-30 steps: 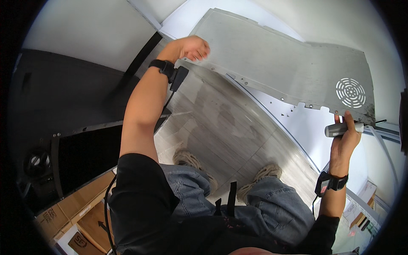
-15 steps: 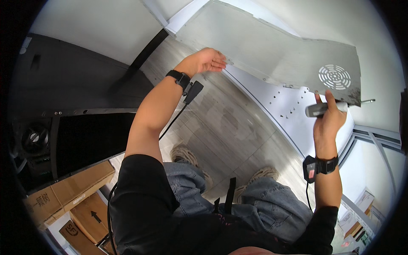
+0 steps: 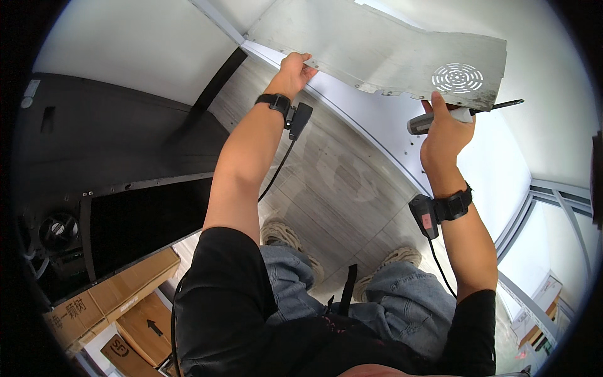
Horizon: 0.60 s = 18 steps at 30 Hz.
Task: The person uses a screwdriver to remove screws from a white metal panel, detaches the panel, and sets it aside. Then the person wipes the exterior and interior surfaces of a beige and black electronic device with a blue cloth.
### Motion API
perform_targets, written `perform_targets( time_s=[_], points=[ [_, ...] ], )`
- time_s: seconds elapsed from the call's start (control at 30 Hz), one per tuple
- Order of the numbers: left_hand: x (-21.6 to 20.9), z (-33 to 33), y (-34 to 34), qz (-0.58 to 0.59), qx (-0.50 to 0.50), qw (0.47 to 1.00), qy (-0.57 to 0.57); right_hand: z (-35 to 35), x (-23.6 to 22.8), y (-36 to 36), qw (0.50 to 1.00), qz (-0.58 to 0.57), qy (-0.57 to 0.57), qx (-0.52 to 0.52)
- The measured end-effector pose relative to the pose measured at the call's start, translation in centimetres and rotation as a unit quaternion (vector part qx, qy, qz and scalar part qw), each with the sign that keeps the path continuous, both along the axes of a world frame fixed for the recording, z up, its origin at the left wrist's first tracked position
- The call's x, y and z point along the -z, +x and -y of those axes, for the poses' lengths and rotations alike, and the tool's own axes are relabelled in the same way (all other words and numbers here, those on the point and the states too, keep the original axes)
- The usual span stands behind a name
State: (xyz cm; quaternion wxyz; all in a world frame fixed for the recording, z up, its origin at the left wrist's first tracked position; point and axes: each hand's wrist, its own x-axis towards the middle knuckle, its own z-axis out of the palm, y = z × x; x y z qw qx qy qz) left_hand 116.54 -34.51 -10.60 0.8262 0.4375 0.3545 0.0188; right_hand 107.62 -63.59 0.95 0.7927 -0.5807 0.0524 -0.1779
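Observation:
A thin grey metal panel (image 3: 377,53) with a round vent pattern at its right end is held out ahead of me. My left hand (image 3: 295,75) grips its near edge toward the left, thumb on top. Under the right end, my right hand (image 3: 449,135) is closed around a screwdriver (image 3: 419,124) with a grey handle, its dark shaft pointing right. The same hand's thumb presses on the panel's near edge beside the vent. Below the panel lies a white surface (image 3: 370,116), with a few small screws (image 3: 409,144) on it, partly hidden by my right hand.
To the left stands a black cabinet (image 3: 113,138) with a dark opening and a fan (image 3: 58,231). Cardboard boxes (image 3: 119,286) are stacked at the lower left. A metal frame (image 3: 521,213) rises at the right. Cables (image 3: 276,169) hang from both wrist straps.
Both hands have moved the panel farther away, its right end also shifting left. The screwdriver has travelled with my right hand. More of the screws are now covered by that hand.

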Motion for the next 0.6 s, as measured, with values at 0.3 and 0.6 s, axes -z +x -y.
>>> perform_targets(
  time_s=[0.3,0.6],
  points=[
    [1.1,0.3,-0.3,0.023,-0.036,0.998,0.042,-0.7,0.8,0.5,0.998,-0.055,0.025,-0.03],
    [0.6,3.9,-3.9,0.071,0.158,0.966,0.191,2.8,4.1,1.0,0.981,-0.165,0.052,-0.083]
  ],
)
